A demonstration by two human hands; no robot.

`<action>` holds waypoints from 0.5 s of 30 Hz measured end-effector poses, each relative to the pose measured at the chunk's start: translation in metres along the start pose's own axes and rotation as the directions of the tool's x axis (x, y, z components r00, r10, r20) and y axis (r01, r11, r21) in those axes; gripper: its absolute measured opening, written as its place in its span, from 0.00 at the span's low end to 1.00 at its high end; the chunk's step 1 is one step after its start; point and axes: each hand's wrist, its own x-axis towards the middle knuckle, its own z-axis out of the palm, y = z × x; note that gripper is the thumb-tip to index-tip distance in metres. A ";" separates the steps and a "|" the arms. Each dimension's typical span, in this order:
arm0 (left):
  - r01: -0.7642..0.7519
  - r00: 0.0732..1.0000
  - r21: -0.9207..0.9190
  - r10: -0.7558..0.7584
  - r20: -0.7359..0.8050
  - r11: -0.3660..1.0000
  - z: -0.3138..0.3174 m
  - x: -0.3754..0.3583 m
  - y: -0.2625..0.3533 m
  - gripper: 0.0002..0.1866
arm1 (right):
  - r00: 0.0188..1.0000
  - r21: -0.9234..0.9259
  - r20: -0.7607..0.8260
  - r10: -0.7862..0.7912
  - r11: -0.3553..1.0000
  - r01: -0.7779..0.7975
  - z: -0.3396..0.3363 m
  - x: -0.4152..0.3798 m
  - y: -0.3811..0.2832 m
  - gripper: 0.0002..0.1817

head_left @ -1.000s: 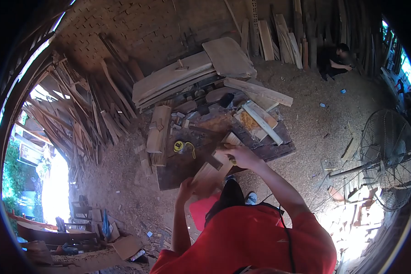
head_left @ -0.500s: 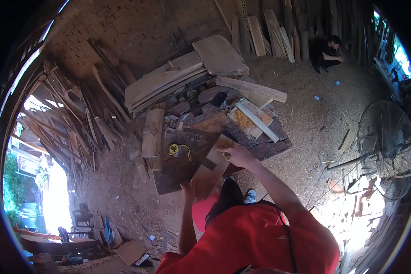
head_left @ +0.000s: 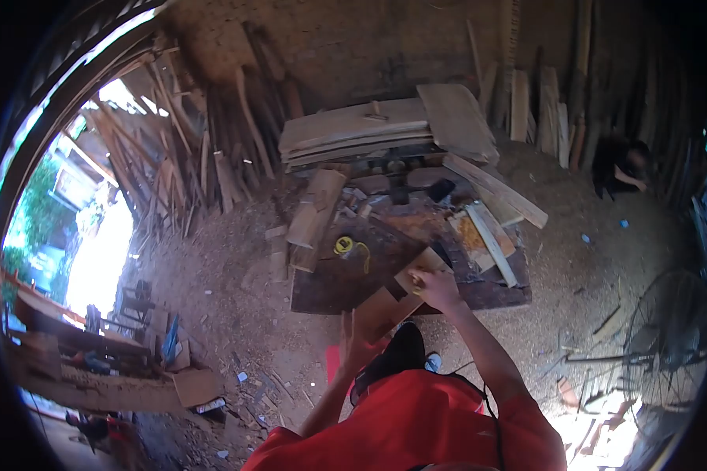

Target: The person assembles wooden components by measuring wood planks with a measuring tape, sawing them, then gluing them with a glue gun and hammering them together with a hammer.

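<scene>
A flat wooden board [head_left: 379,312] lies slanted across the near edge of the dark worktable [head_left: 322,292], with a dark strip crossing its middle. My left hand [head_left: 354,343] is at the board's near left end, gripping its edge. Over the board's far part, my right hand [head_left: 437,289] is closed around a small thing with a yellowish tip, mostly hidden by the fingers. A yellow tape measure [head_left: 343,246] with some tape pulled out rests on the table, left of the board.
Stacked planks [head_left: 353,129] lie behind the table. Wood pieces [head_left: 491,243] lie on its right side, a thick block [head_left: 316,208] on its left. Lumber leans along the walls. A large fan [head_left: 668,345] stands at right; a person [head_left: 620,166] crouches at far right.
The view has swung, so the table appears farther right and a little lower. My right hand stays closed over the board; my left hand remains at its near end.
</scene>
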 end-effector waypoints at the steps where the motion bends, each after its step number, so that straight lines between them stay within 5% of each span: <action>1: -0.013 1.000 0.050 0.014 -0.022 0.999 -0.001 -0.001 0.000 0.64 | 0.997 -0.013 0.011 0.073 0.997 -0.073 0.005 0.003 0.009 0.22; 2: 0.002 0.998 -0.042 -0.005 -0.058 0.999 0.000 -0.001 -0.004 0.65 | 0.989 -0.029 0.017 0.146 0.989 -0.146 -0.002 0.008 0.008 0.22; 6: 0.020 0.998 0.059 -0.017 -0.058 0.998 -0.002 0.008 -0.009 0.67 | 0.973 -0.074 -0.029 0.230 0.970 -0.231 0.018 0.029 0.027 0.25; 9: 0.023 0.999 0.057 -0.021 -0.028 0.998 -0.013 0.020 -0.005 0.69 | 0.984 -0.187 0.161 -0.072 0.977 0.102 0.023 0.016 -0.005 0.25; 10: 0.018 1.000 0.042 -0.018 -0.016 0.999 -0.015 0.022 -0.007 0.69 | 0.966 -0.013 0.186 -0.179 0.983 0.184 0.029 0.011 0.002 0.23; 13: 0.022 1.000 0.030 -0.022 0.016 0.999 -0.018 0.025 -0.012 0.71 | 0.974 0.129 0.222 0.048 0.989 -0.078 0.005 0.016 0.015 0.22; 15: 0.046 0.998 0.028 -0.047 0.030 0.999 -0.016 0.022 -0.012 0.72 | 0.960 0.007 0.235 0.155 0.987 -0.161 -0.025 0.022 0.000 0.21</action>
